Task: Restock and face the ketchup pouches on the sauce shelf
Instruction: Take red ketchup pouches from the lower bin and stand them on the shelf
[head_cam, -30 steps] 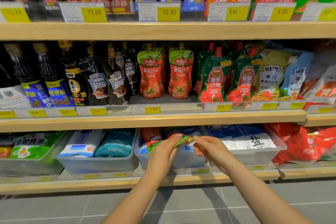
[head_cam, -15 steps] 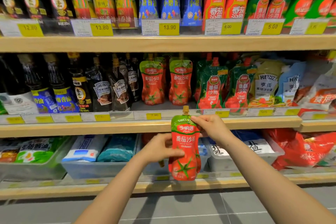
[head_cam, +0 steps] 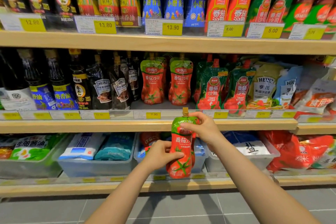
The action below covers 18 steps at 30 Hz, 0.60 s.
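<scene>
I hold a red ketchup pouch (head_cam: 181, 152) with a green top and a gold cap upright in front of the middle shelf's edge. My left hand (head_cam: 161, 152) grips its waist from the left. My right hand (head_cam: 201, 129) pinches its green top from the right. On the middle shelf (head_cam: 127, 125) stand two matching ketchup pouches (head_cam: 166, 82) side by side, with more behind them. A bare strip of shelf lies in front of these two.
Green-and-red ketchup pouches (head_cam: 225, 87) and Heinz pouches (head_cam: 263, 85) stand to the right. Dark Heinz sauce bottles (head_cam: 111, 85) stand to the left. Bottles fill the top shelf (head_cam: 163, 43). Clear bins (head_cam: 94, 166) of bagged goods sit on the bottom shelf.
The pouch came up out of a bottom-shelf bin, turned upright and facing me. My right hand moved onto its green top. The view tilted upward.
</scene>
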Motion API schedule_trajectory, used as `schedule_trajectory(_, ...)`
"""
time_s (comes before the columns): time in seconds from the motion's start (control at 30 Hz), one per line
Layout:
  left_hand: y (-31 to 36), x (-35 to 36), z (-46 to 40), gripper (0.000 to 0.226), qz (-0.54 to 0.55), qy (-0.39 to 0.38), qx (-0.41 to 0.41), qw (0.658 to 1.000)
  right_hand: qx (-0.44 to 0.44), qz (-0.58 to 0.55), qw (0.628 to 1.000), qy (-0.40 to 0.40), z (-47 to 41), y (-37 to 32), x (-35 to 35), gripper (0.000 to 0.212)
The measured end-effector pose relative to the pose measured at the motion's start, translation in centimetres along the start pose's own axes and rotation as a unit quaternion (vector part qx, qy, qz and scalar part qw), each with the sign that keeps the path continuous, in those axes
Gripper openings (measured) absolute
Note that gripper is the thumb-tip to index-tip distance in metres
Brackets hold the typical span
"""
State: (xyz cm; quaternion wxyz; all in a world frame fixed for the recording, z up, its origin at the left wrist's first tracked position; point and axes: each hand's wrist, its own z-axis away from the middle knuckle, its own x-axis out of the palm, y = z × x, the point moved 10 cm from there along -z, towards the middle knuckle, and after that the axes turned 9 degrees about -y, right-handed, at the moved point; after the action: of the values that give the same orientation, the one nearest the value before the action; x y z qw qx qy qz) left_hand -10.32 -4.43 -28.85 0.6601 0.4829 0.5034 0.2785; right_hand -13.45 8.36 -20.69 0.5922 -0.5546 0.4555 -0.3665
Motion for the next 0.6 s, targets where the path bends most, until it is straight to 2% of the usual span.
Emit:
schedule_trajectory(0.13, 0.9, -0.2, 0.3, 0.023, -0.100, 0.048, 0.003, 0.994, -0.027, 0.056, 0.994, 0.085, 0.7, -0.6, 0.2, 0.047)
schedule_trajectory(0.3, 1.2, 0.0, 0.5, 0.021, -0.115, 0.055, 0.006, 0.992, -0.021, 0.076, 0.987, 0.142, 1.1, -0.4, 0.4, 0.051)
schedule_trajectory(0.4, 1.1, -0.2, 0.5, 0.020, -0.093, 0.046, 0.001, 0.995, -0.023, 0.061, 0.989, 0.131, 1.1, -0.4, 0.5, 0.054)
schedule_trajectory(0.53, 1.9, -1.3, 0.4, 0.011, -0.079, 0.054, 0.022, 0.995, -0.008, 0.067, 0.995, 0.079, 2.4, 1.8, 1.0, 0.070)
schedule_trajectory(0.6, 3.1, -1.4, 0.2, 0.010, -0.107, 0.057, 0.042, 0.992, 0.008, 0.083, 0.993, 0.081, 3.1, 2.9, 1.1, 0.065)
